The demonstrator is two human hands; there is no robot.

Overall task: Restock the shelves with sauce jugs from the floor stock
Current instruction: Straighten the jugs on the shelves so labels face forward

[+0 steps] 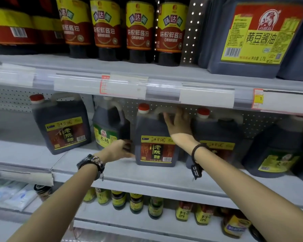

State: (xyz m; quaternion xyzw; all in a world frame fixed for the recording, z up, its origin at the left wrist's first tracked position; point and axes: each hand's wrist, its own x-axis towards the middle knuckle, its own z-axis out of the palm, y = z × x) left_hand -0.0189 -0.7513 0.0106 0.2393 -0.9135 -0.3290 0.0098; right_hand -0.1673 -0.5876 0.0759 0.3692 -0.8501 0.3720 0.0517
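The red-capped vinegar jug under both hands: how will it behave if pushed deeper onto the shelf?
The jug looks full of dark liquid, so it is probably heavy. Its broad flat base should slide on the shelf, not tip. Its walls seem stiff under the right hand.

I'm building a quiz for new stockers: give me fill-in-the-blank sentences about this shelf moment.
1. The vinegar jug between both hands has a ___ cap.
2. The right hand lies ___ on the jug than the left hand.
3. The shelf under the jug is the ___ of three in view.
Missing words: red; higher; middle.
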